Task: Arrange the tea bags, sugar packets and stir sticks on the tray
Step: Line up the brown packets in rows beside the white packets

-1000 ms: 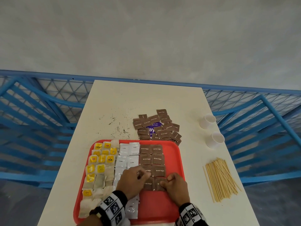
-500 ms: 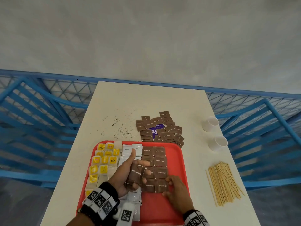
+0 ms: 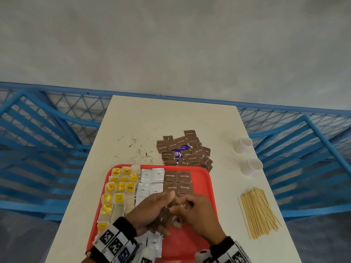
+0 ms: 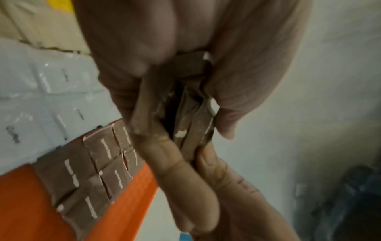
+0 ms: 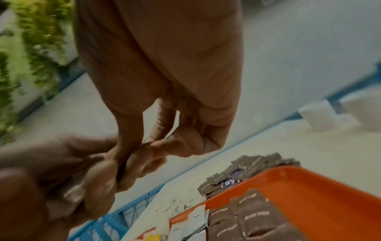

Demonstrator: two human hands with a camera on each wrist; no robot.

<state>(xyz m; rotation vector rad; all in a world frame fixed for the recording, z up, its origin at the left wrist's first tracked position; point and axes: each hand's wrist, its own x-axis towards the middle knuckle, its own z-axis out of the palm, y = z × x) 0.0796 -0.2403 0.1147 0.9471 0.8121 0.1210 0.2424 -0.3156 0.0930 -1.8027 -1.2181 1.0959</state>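
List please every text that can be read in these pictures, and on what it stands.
"Brown Sugar": brown packets on tray
"TEA": yellow tea bag tags
"Coffee": white packets, small, uncertain
"ay", "clean": purple sticker under loose brown packets, mostly covered
Wristband markers: patterns only, no words

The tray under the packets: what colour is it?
Red-orange, plain; the tray shows best in the head view.

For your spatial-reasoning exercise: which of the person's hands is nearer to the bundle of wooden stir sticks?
Right. The right hand is over the red tray, on the side toward the stir sticks; the left hand sits farther away, beyond it.
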